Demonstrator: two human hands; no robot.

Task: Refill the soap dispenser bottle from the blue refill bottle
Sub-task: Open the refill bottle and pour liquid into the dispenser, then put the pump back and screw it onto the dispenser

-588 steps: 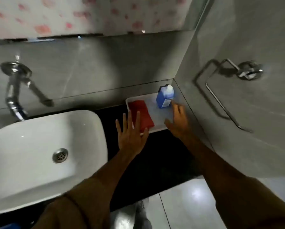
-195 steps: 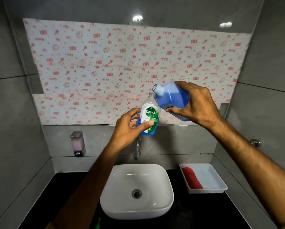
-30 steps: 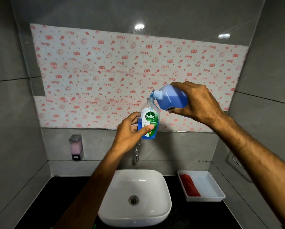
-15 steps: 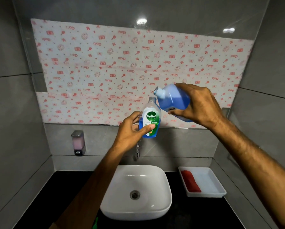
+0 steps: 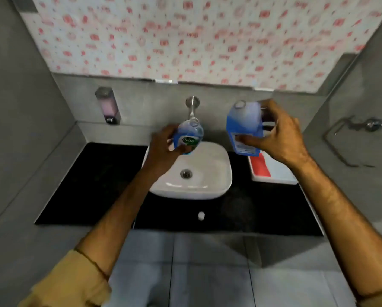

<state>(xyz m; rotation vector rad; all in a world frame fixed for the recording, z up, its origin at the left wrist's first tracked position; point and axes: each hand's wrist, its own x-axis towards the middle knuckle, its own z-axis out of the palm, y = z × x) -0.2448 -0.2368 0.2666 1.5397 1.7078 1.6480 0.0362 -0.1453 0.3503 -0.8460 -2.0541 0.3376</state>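
My left hand point(image 5: 161, 147) grips the clear soap dispenser bottle point(image 5: 189, 136) above the far edge of the white basin. The bottle has a green label, holds blue liquid and its neck is open at the top. My right hand point(image 5: 278, 138) holds the blue refill bottle point(image 5: 244, 127) upright, its open mouth pointing up, above the white tray. The two bottles are apart, the refill bottle to the right of the dispenser bottle. The frame is blurred by motion.
A white basin point(image 5: 199, 173) sits on a black counter point(image 5: 97, 185) under a wall tap point(image 5: 192, 107). A white tray point(image 5: 276, 171) with a red cloth point(image 5: 260, 165) is at the right. A small white cap point(image 5: 201, 215) lies near the counter's front edge. A wall dispenser point(image 5: 108, 105) hangs at the left, a towel ring point(image 5: 349, 134) at the right.
The refill bottle has been tipped back upright and moved right, away from the dispenser bottle's neck. Both hands have come down toward the basin, and my view has dropped to the counter.
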